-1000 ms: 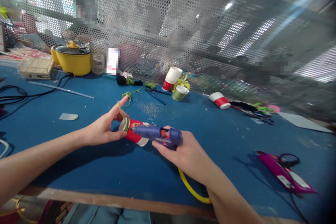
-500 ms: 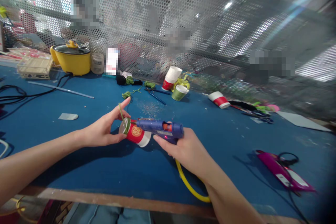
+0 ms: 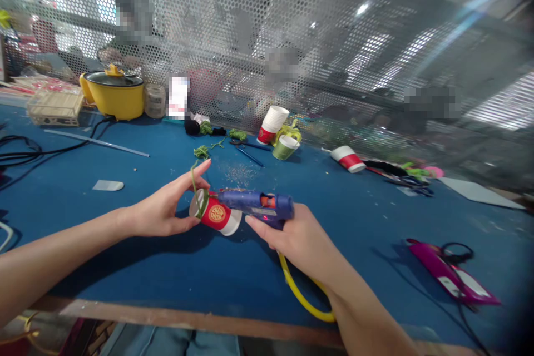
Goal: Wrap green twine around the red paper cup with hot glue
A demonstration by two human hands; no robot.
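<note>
My left hand (image 3: 175,204) grips a red and white paper cup (image 3: 217,218) at its base end, thumb below and fingers above. The cup lies tilted on its side, with a gold emblem on its red band. Green yarn (image 3: 193,179) is wound round the cup near its base, and a strand runs up past my forefinger. In my right hand (image 3: 292,231) is a blue hot glue gun (image 3: 256,203) with a small red light and a yellow cord. Its nozzle tip points left, at the yarn on the cup's upper side; whether it touches is too small to tell.
A stack of paper cups (image 3: 275,119) and a green-wrapped cup (image 3: 286,147) stand at the back beside yarn. Another cup (image 3: 349,159) lies to their right. A yellow electric pot (image 3: 114,95) stands at back left, a glue stick (image 3: 100,143) before it. A purple packet (image 3: 450,275) lies at right.
The cup, my left hand and the glue gun have shifted very slightly down and right. The left forefinger points a little further right. Both holds are unchanged.
</note>
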